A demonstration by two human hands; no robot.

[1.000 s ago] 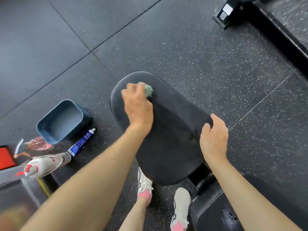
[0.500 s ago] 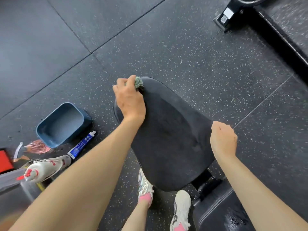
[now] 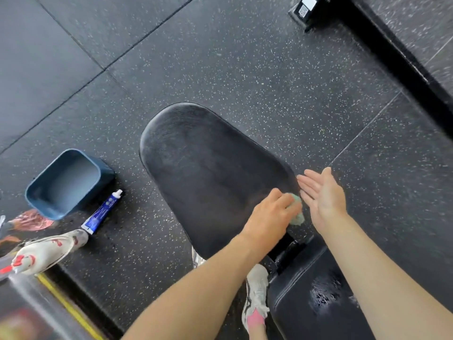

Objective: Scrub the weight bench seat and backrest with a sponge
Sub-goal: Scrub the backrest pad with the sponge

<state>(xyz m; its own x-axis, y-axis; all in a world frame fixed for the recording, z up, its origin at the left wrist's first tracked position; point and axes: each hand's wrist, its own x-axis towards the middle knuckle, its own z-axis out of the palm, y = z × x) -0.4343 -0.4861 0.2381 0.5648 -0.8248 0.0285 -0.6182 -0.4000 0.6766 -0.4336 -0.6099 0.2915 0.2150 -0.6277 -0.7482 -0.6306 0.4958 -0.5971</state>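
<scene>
The black padded bench seat (image 3: pixel 203 168) fills the middle of the view. Its second black pad (image 3: pixel 316 298) lies at the lower right, wet and glossy in one patch. My left hand (image 3: pixel 272 214) presses a pale green sponge (image 3: pixel 297 212) onto the seat's near right edge, and the hand covers most of the sponge. My right hand (image 3: pixel 321 195) hovers just right of the sponge, palm turned up and fingers spread, holding nothing.
On the speckled rubber floor to the left stand a blue tub (image 3: pixel 66 182), a blue-and-white tube (image 3: pixel 101 212) and a white spray bottle (image 3: pixel 44 253) with a red trigger. My white shoes (image 3: pixel 255 295) are under the bench. A black machine frame (image 3: pixel 392 52) runs along the upper right.
My left hand has dragged the sponge from the seat's far left rim to its near right edge. My right hand has turned from a closed fist on the seat's edge to an open, upturned palm.
</scene>
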